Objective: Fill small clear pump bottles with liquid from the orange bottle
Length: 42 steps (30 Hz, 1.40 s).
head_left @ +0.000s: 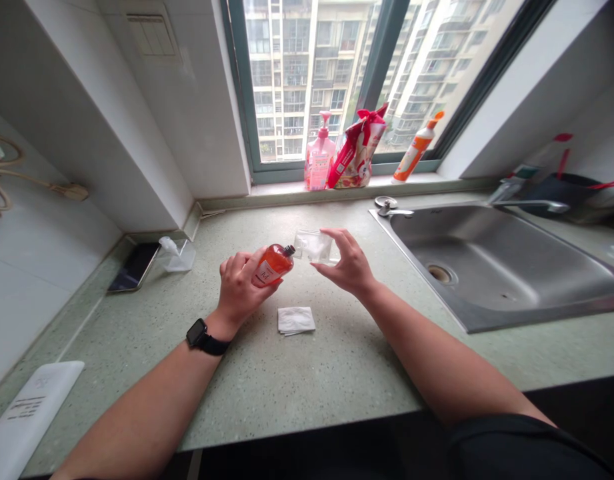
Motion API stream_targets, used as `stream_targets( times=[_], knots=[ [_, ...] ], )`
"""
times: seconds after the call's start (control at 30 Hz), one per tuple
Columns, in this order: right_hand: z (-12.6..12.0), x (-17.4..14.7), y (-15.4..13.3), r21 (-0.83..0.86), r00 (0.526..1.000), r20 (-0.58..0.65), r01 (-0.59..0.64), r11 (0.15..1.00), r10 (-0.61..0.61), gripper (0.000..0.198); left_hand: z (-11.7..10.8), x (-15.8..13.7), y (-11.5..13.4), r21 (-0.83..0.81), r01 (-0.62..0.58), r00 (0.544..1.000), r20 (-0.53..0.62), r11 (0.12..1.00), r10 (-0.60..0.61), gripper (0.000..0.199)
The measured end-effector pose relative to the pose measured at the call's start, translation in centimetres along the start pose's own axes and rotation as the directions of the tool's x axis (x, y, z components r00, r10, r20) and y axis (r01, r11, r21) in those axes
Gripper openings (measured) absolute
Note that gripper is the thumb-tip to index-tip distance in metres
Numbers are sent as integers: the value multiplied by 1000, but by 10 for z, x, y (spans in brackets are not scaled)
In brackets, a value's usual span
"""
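Bottle and container: looks to me like you're at the lining-up or pouring bit, with the orange-red bottle (275, 264) tipped over the counter (257, 393), its dark neck just beside the clear container (313, 245). Can't make out any liquid flowing, or whether the neck touches the rim.
Next move: I'd say it calls for getting that neck squarely over the container's mouth, tilting gently and holding the container steady, since a sideways slip could spill.
Left hand (241, 277): you've got fingers and thumb wrapped round the bottle's body, snug, wrist angled in toward the middle.
Right hand (351, 263): spread to about the container's width, thumb near side, fingers far side, forearm coming in from the right. Can't tell if the container's lifted or resting.
Folded tissue (297, 320): lying on the counter between your forearms, touched by neither hand.
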State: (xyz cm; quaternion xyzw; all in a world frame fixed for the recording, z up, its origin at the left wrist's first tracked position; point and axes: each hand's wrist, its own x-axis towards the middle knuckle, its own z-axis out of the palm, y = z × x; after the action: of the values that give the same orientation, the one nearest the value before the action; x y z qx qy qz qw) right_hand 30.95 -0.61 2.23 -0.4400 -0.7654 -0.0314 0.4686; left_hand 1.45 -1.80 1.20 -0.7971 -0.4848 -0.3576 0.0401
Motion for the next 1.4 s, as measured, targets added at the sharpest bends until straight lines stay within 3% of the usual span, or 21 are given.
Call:
stream_targets(
  times=[0.33, 0.67, 1.4],
  knots=[
    [-2, -1, -2, -67, 998, 59, 11, 998, -7, 73, 1, -2, 1, 13, -13, 1000, 11, 1000, 13, 77],
    [-2, -1, -5, -124, 995, 17, 100, 987, -98, 82, 2, -2, 2, 1, -9, 1000, 13, 1000, 9, 78],
    [-4, 0, -8, -175, 990, 19, 138, 975, -137, 105, 5, -3, -2, -53, -13, 1000, 11, 999, 14, 80]
  ],
)
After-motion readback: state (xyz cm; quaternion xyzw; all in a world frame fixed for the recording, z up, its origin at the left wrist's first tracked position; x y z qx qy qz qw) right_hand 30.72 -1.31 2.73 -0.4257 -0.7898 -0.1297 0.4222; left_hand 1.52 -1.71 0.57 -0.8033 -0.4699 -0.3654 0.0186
